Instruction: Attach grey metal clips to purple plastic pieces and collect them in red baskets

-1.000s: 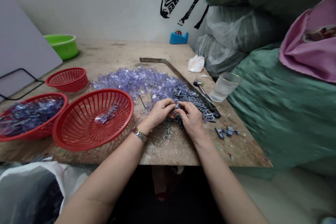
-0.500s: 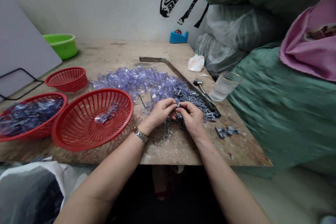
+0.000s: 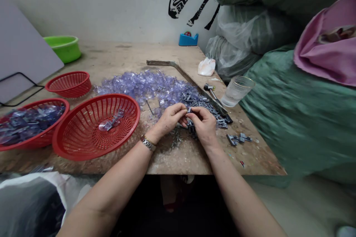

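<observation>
My left hand (image 3: pixel 169 118) and right hand (image 3: pixel 203 124) meet fingertip to fingertip above the wooden table (image 3: pixel 122 57), both pinching one small grey clip (image 3: pixel 189 110) between them. A heap of grey clips (image 3: pixel 207 109) lies just behind my hands, a red basket (image 3: pixel 96 126) to my left.

A green basin (image 3: pixel 62 47) sits at the far left of the table (image 3: pixel 116 57), with a small empty red basket (image 3: pixel 68 83) nearer. A blue tape dispenser (image 3: pixel 188 39) stands by the wall. A glass (image 3: pixel 236 91) stands at the right edge, beside green sacks (image 3: pixel 292 118) and pink cloth (image 3: pixel 325 59).
</observation>
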Motion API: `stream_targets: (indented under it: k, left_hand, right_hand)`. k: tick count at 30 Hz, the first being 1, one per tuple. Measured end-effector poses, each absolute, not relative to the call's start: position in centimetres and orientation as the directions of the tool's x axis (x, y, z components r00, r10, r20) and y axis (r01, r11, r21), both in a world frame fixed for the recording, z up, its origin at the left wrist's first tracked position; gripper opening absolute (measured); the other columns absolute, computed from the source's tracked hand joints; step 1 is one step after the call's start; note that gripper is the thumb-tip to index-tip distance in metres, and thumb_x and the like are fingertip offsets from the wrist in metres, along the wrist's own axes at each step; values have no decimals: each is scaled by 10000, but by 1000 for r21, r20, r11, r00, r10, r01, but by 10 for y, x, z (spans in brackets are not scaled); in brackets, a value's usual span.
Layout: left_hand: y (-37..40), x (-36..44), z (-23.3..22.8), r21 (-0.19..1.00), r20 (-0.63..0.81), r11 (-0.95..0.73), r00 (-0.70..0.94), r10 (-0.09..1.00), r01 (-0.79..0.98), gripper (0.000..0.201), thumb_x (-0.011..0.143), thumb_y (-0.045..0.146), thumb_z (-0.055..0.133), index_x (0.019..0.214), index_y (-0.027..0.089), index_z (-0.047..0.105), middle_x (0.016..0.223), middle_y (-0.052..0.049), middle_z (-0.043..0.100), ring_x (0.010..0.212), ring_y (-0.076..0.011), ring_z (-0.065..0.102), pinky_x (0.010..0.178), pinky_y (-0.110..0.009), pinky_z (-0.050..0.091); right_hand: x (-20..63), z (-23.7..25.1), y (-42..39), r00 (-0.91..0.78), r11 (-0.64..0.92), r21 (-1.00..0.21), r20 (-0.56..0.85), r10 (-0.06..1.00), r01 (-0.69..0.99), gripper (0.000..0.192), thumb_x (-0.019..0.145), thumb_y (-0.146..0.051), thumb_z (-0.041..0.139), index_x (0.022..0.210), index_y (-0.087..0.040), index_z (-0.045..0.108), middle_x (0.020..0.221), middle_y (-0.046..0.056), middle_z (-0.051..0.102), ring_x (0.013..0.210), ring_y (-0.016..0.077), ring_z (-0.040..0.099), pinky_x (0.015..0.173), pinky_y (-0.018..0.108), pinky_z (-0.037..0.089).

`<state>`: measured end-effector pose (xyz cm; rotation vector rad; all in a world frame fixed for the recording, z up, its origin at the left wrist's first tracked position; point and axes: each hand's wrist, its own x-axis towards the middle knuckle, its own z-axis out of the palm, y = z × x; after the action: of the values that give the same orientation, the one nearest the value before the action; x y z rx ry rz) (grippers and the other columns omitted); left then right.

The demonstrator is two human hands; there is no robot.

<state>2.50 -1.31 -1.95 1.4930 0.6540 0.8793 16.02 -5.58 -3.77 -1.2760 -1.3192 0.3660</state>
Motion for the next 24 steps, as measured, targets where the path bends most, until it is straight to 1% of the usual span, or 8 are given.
stream_targets:
  k: [3,5,12,15,19,24]
  left_hand:
    - [-12,27,-21,987,158,-133,521,839,-85,179,823,305,535,731,169,463,596,54,519,517,-86,590,525,-193,495]
    - [-12,27,-22,990,141,-127,511,848,-64,169,819,304,531,738,171,464,611,57,515,517,-84,588,523,-192,492]
    - [-10,25,-20,992,120,-123,498,859,-28,142,817,282,516,741,175,462,632,55,512,524,-85,588,515,-189,487]
    - [-8,25,-22,994,100,-113,515,851,-6,127,822,284,508,764,176,472,644,48,525,534,-100,600,507,-201,491]
    - [-8,24,-25,990,109,-137,531,840,14,109,832,284,494,807,178,498,652,46,525,538,-107,603,499,-206,492]
    - [-9,25,-23,985,127,-170,520,844,35,102,829,248,496,762,171,498,623,46,523,517,-97,585,500,-201,488]
  right_hand:
    - [161,-38,-56,285,355,-777,549,785,519,200,772,-333,631,937,-221,631,843,39,682,763,193,622,735,335,497]
    - [162,-38,-57,276,354,-756,565,778,551,247,770,-349,643,980,-226,603,837,30,671,736,188,619,719,330,499]
    - [163,-37,-59,231,352,-677,613,755,647,151,798,-322,615,914,-231,580,773,14,650,675,181,594,696,322,490]
    - [163,-37,-59,215,363,-651,634,743,667,116,803,-309,608,878,-226,577,775,19,648,676,181,590,688,319,485]
    - [163,-37,-58,207,350,-639,631,747,686,95,810,-310,595,853,-227,574,773,23,643,692,187,588,692,322,479]
    - [164,-36,-59,159,359,-616,626,763,701,52,816,-273,575,828,-224,565,786,27,625,730,189,583,720,323,468]
